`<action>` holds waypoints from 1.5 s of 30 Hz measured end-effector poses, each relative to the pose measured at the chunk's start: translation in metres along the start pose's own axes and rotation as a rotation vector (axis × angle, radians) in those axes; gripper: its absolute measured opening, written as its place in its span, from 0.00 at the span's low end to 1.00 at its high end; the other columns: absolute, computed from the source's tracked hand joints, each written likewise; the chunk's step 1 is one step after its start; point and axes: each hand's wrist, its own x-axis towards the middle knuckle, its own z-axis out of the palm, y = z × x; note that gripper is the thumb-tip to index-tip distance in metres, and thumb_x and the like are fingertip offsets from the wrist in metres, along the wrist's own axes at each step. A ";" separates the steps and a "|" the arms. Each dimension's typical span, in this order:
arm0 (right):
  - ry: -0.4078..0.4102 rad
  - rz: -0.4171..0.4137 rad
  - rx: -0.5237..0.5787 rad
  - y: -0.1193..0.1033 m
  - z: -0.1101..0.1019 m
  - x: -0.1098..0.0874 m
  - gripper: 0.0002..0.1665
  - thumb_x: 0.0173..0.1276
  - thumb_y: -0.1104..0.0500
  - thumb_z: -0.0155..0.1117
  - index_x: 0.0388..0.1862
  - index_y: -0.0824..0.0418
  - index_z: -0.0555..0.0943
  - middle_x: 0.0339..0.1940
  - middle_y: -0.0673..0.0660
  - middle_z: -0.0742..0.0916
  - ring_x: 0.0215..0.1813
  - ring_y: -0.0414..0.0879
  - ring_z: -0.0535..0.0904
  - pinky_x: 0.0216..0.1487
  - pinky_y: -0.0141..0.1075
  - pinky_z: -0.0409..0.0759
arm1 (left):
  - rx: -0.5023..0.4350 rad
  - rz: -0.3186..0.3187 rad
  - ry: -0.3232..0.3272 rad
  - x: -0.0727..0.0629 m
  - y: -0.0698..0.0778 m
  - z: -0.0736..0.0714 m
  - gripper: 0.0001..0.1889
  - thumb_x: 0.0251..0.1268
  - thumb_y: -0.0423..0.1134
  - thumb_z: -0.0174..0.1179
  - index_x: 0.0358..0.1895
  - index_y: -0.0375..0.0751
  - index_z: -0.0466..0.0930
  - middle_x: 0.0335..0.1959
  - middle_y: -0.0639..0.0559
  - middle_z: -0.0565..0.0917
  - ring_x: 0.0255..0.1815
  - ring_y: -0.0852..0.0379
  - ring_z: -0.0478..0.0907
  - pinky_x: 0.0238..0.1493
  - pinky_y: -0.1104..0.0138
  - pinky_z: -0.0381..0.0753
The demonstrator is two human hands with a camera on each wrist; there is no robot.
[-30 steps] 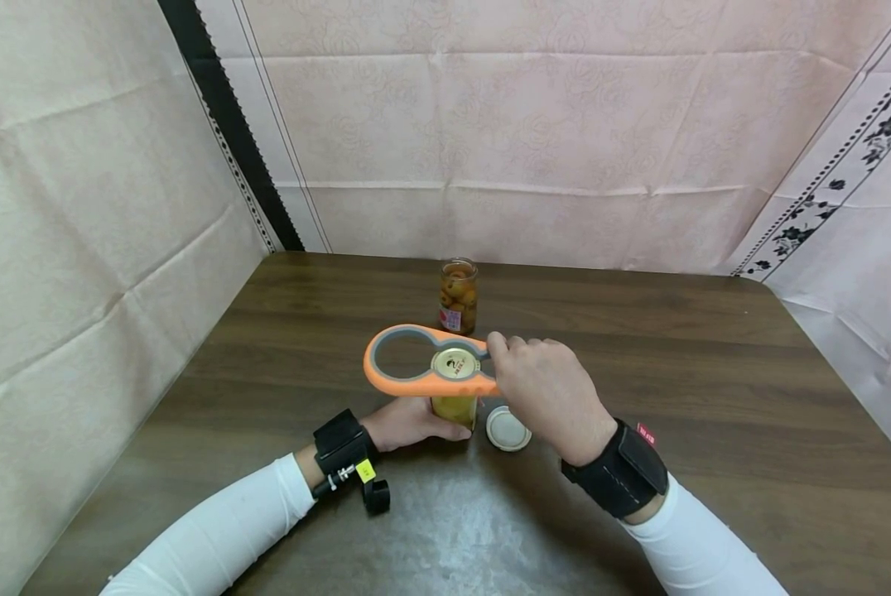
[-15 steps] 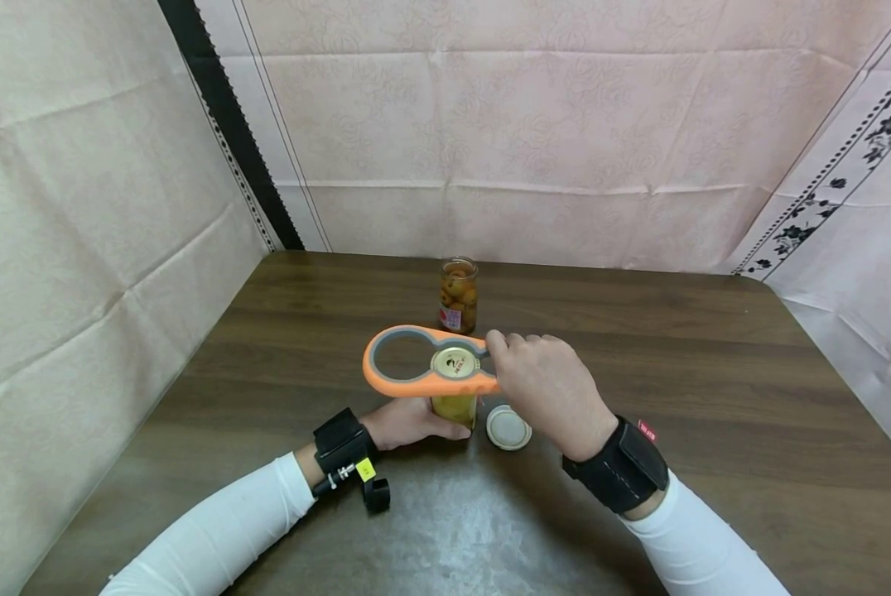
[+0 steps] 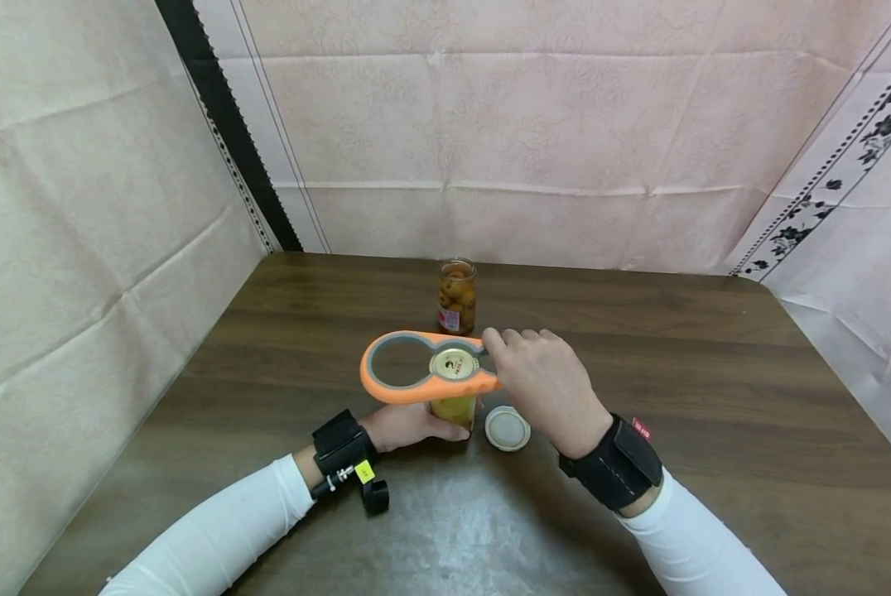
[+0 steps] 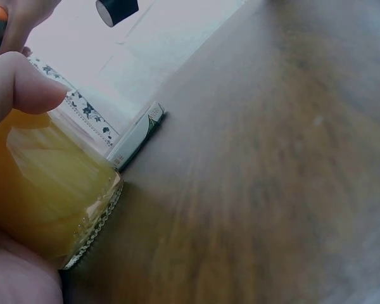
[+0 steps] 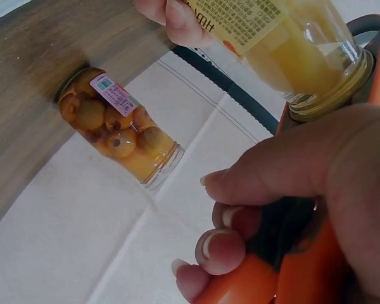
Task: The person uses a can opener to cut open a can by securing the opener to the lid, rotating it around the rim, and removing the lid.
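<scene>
The glass jar of yellow contents stands upright on the brown wood-grain surface and is the landmark here. At its left side the left hand grips it low down, thumb across the front. A yellow printed label shows on this jar in the right wrist view. On its top sits a pale gold lid with a dark mark — the orange-and-grey jar opener lies around that lid, its large loop reaching out to the left of the jar. To the jar's right, the right hand has its fingers curled firmly round the opener's handle end.

Just right of the jar, near its base, a white lid lies on the surface. Behind the jar stands a second glass jar of round brownish fruit, its mouth uncovered and a small pink-and-white label on its side. Farther behind hangs a pale patterned cloth. Black straps circle both wrists — white sleeves cover the forearms.
</scene>
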 end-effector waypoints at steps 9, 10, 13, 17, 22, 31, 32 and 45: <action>0.010 0.050 0.070 -0.001 0.005 0.003 0.16 0.61 0.66 0.75 0.45 0.60 0.79 0.27 0.53 0.84 0.27 0.48 0.79 0.30 0.37 0.75 | 0.037 0.011 -0.030 0.000 -0.004 -0.002 0.40 0.57 0.30 0.73 0.73 0.52 0.67 0.66 0.42 0.79 0.65 0.53 0.77 0.67 0.63 0.75; 0.011 0.054 0.075 -0.001 0.005 0.003 0.16 0.61 0.65 0.75 0.45 0.59 0.79 0.27 0.53 0.84 0.27 0.48 0.79 0.31 0.37 0.76 | 0.038 0.009 -0.036 0.000 -0.005 -0.002 0.40 0.58 0.30 0.72 0.74 0.52 0.67 0.68 0.42 0.78 0.66 0.53 0.76 0.68 0.63 0.74; 0.012 0.059 0.084 0.000 0.005 0.003 0.16 0.61 0.66 0.75 0.44 0.59 0.79 0.27 0.53 0.84 0.29 0.48 0.80 0.32 0.37 0.76 | 0.035 0.004 -0.040 0.001 -0.006 -0.002 0.40 0.58 0.29 0.72 0.74 0.51 0.66 0.68 0.43 0.77 0.68 0.52 0.75 0.69 0.64 0.73; 0.017 0.060 0.091 0.000 0.006 0.003 0.16 0.61 0.66 0.75 0.44 0.59 0.78 0.28 0.53 0.84 0.29 0.49 0.80 0.33 0.37 0.76 | 0.019 -0.004 -0.042 0.001 -0.004 -0.002 0.40 0.58 0.28 0.72 0.74 0.51 0.66 0.68 0.42 0.78 0.68 0.50 0.75 0.69 0.63 0.73; 0.019 0.058 0.100 0.001 0.007 0.003 0.16 0.61 0.65 0.76 0.44 0.59 0.78 0.29 0.53 0.84 0.31 0.49 0.80 0.34 0.38 0.76 | 0.042 -0.002 -0.069 0.000 -0.002 -0.002 0.42 0.60 0.29 0.71 0.76 0.53 0.63 0.72 0.43 0.74 0.71 0.51 0.72 0.71 0.63 0.71; 0.050 0.051 0.125 0.003 0.012 0.004 0.17 0.60 0.67 0.76 0.43 0.58 0.77 0.30 0.53 0.84 0.33 0.49 0.80 0.39 0.40 0.78 | 0.056 0.021 -0.019 0.000 0.001 -0.002 0.56 0.56 0.30 0.74 0.80 0.67 0.47 0.75 0.49 0.70 0.74 0.51 0.68 0.73 0.62 0.67; 0.053 0.048 0.127 0.003 0.012 0.004 0.17 0.60 0.67 0.75 0.43 0.58 0.77 0.30 0.53 0.84 0.33 0.49 0.80 0.40 0.40 0.78 | 0.048 0.011 -0.024 0.000 0.001 -0.003 0.56 0.56 0.31 0.74 0.80 0.69 0.47 0.73 0.49 0.73 0.73 0.51 0.70 0.72 0.62 0.68; 0.072 0.022 0.166 0.006 0.016 0.006 0.17 0.61 0.67 0.75 0.42 0.57 0.76 0.33 0.53 0.85 0.35 0.50 0.81 0.44 0.41 0.80 | 0.065 0.015 -0.012 -0.001 0.006 -0.003 0.59 0.55 0.31 0.75 0.81 0.69 0.43 0.76 0.60 0.68 0.75 0.58 0.67 0.75 0.55 0.64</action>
